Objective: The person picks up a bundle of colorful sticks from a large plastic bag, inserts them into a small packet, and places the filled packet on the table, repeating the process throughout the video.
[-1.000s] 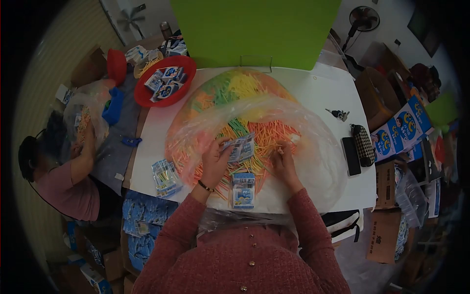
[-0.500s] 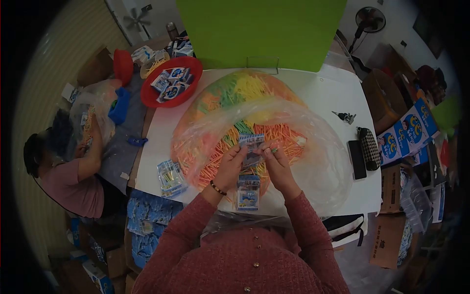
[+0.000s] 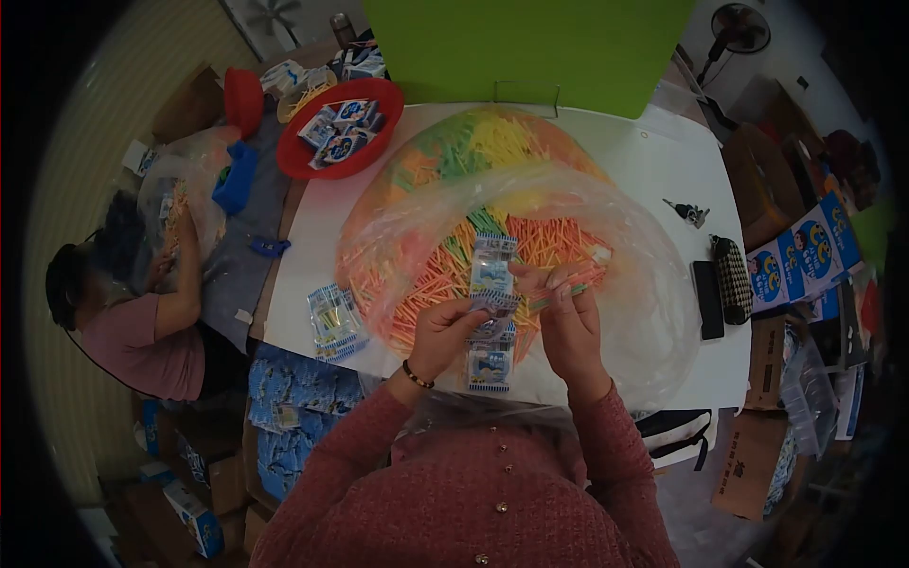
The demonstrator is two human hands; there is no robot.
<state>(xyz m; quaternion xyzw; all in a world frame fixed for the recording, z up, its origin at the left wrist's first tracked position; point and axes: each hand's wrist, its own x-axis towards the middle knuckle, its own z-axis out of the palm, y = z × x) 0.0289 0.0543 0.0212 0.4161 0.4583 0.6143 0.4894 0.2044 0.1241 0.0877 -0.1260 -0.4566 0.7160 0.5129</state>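
Note:
My left hand (image 3: 443,339) pinches the lower part of a small clear packet (image 3: 492,265) with blue striped ends. Just to its right, my right hand (image 3: 574,333) has its fingers closed on a few thin coloured sticks (image 3: 585,280), pink and green. Below the held packet, another blue-striped packet (image 3: 490,365) lies near the table's front edge, its top partly covered. Behind both hands spreads a large clear plastic bag (image 3: 644,312), full of loose orange, red, green and yellow sticks (image 3: 436,275). Left of the bag lies a pile of filled packets (image 3: 335,322).
A red basin (image 3: 343,163) of packets stands back left, before a green panel (image 3: 521,47). Keys (image 3: 687,213), a phone (image 3: 707,299) and a checked pouch (image 3: 730,279) lie right. Another person (image 3: 142,331) works at left. A box of blue packets (image 3: 284,417) sits below.
My right hand has moved right and down, away from the packet, and more sticks show in it. My left hand now grips the packet lower down. The whole view has shifted slightly.

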